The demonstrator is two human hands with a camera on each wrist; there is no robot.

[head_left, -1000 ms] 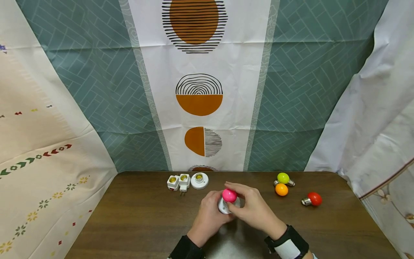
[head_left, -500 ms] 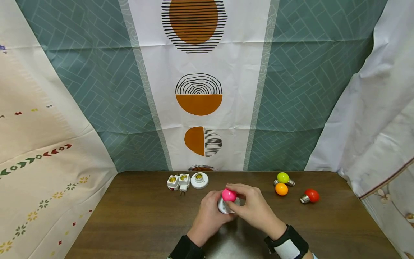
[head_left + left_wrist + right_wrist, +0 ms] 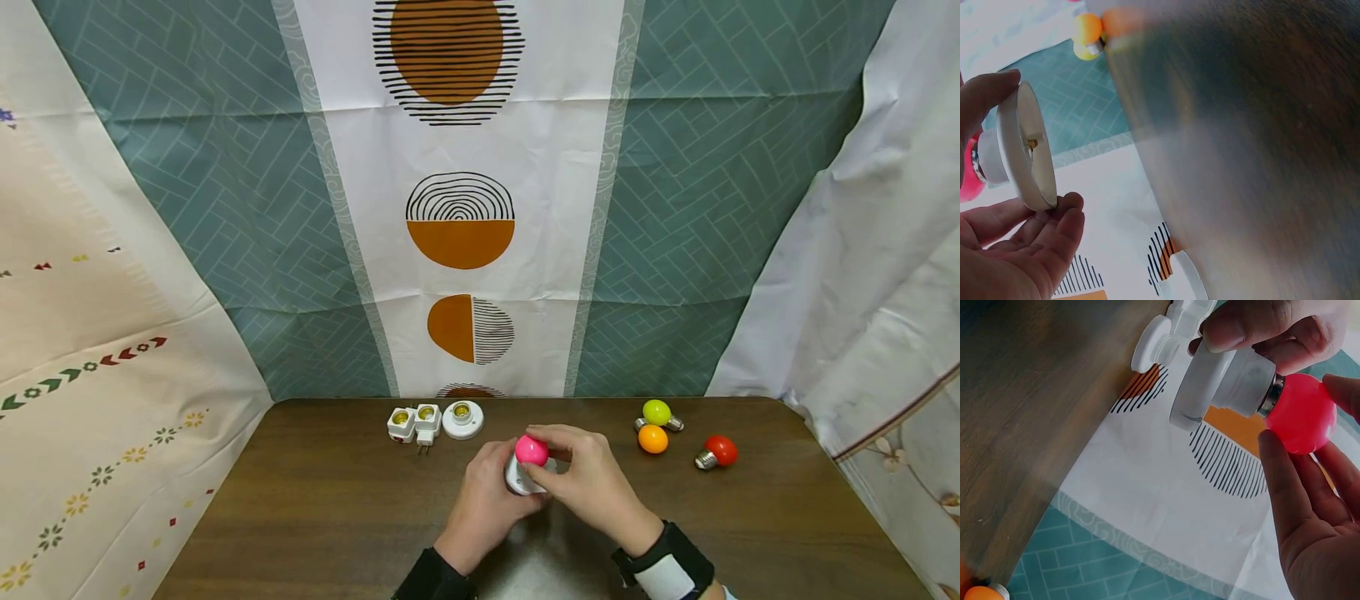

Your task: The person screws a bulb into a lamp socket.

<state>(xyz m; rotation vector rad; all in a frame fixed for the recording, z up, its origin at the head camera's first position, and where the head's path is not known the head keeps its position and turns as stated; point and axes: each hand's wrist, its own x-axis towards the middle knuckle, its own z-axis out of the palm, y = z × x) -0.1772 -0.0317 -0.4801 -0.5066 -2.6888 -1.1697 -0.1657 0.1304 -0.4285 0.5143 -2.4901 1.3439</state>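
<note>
Left hand (image 3: 486, 493) has the socket (image 3: 1235, 387) pinched edgewise, probably so it won't spin while the right hand (image 3: 587, 479) pinches the pink bulb (image 3: 532, 451) in it. Spare sockets (image 3: 428, 427) parked at 10 o'clock from there

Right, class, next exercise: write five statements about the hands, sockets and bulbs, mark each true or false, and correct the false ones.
1. The left hand holds a round white lamp socket. True.
2. The right hand has its fingers on a round pink bulb. True.
3. The pink bulb's silver metal base is completely hidden. False: a band of it shows above the socket.
4. The round red bulb stands upright. False: it lies on its side on the brown wood-look table.
5. In the head view, the round orange bulb is right of both hands. True.
</note>
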